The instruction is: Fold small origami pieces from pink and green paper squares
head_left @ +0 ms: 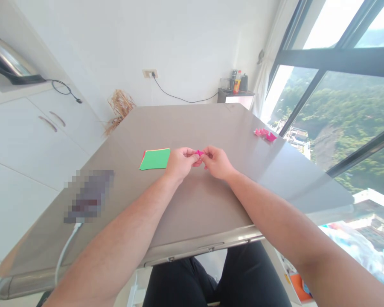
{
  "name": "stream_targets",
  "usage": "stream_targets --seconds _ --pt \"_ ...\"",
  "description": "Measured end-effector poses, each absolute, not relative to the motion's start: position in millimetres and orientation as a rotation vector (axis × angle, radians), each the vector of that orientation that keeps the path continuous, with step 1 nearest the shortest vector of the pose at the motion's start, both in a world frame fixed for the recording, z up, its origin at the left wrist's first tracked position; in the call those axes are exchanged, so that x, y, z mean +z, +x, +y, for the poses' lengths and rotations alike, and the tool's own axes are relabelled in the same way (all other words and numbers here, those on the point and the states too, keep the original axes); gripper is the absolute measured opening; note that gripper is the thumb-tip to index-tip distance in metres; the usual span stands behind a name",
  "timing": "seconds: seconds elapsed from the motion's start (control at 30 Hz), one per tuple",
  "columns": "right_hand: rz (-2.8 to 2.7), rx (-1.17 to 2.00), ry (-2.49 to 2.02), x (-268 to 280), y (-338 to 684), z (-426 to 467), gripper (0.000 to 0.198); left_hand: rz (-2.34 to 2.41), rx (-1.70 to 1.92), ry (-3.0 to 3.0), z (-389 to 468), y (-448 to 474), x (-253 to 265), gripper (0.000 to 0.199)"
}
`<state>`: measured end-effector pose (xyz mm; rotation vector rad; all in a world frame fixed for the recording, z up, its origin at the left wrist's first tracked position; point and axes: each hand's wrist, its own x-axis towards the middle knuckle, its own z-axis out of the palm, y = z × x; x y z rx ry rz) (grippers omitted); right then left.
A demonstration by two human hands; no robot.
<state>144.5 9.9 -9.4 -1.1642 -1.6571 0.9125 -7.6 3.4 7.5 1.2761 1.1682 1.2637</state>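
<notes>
Over the middle of the table, my left hand (181,161) and my right hand (218,162) meet at a small piece of bright pink folded paper (199,153). Both hands are closed, with thumbs and fingertips pinching it from either side. Fingers cover most of the paper, so its full shape is hidden. Just left of my left hand lies a stack of coloured paper (155,159), green on top with red and yellow edges showing; the hand overlaps its right side. Farther right, near the table's edge, sit several pink folded paper pieces (265,134).
A blurred-out dark device (90,196) with a white cable (64,251) lies on the left of the grey table (192,123). Behind the far right corner, bottles (237,82) stand on a small cabinet (235,97). A large window (333,94) is at right.
</notes>
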Motion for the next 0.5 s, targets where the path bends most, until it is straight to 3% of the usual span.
stream_targets --seconds 0.5 --pt "-1.646 1.099 -1.095 -2.6 147.8 6.6 0.012 1.156 1.150 1.429 3.6 -14.9 8.7 0.010"
